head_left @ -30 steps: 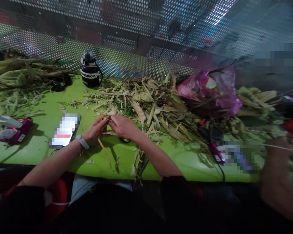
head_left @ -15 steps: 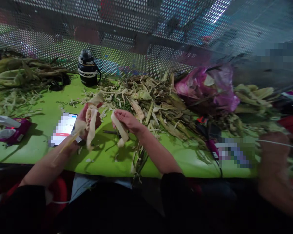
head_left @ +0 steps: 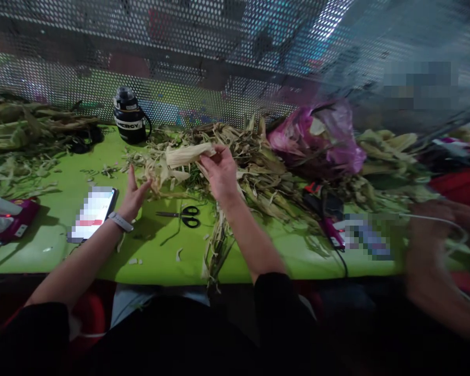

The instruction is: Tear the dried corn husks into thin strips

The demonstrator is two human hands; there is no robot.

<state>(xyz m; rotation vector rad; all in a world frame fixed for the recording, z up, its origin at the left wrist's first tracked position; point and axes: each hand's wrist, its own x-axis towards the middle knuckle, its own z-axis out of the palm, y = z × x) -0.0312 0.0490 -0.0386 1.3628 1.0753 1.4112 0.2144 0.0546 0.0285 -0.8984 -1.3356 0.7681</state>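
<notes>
My right hand pinches a pale, ribbed corn husk by its right end, raised over the heap of dry husks. To the left, my left hand has its thumb and fingers spread and wears a pale wristband. Its fingertips are close to a thin, curled husk scrap; whether they touch it I cannot tell. Black-handled scissors lie on the green table between my forearms. A lit phone rests beside my left wrist.
A black bottle stands before the perforated metal screen. More husks are piled at left, above a purple power strip. A pink plastic bag sits at right. Another person's arm reaches over the table's right end.
My right hand has moved up and away with a husk, now held sideways. My left hand has let go of the pale husk pieces and spread its fingers. The scissors are now uncovered.
</notes>
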